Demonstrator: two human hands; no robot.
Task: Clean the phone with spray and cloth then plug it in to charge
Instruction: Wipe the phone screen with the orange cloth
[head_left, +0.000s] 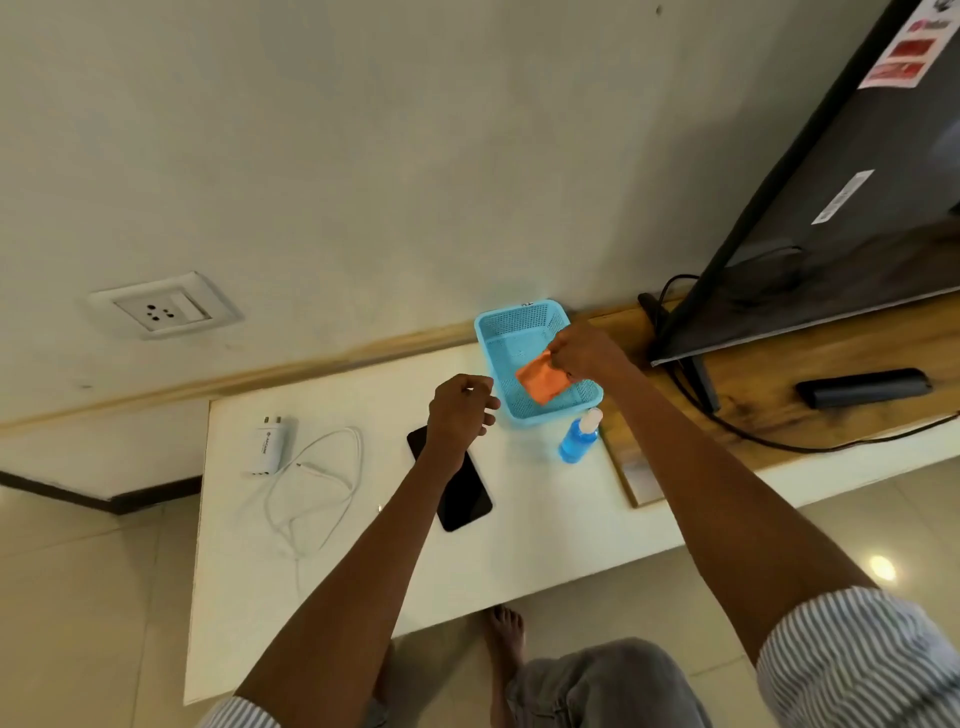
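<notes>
A black phone (465, 499) lies screen up on the white table (519, 551), partly under my left forearm. My right hand (582, 351) pinches a folded orange cloth (540, 382) over the blue mesh basket (514, 338). Above the phone's far end hovers my left hand (462, 410), loosely curled and holding nothing. In front of the basket stands a blue spray bottle (577, 439) with a white top. A white charger plug (270, 444) and a coiled white cable (317, 483) lie at the table's left.
A wall socket (163, 309) sits low on the wall at left. To the right, a TV (831, 208) stands on a wooden shelf (831, 364) with a black remote (862, 392) and a black power cord (753, 436). My bare foot (506, 639) shows below the table.
</notes>
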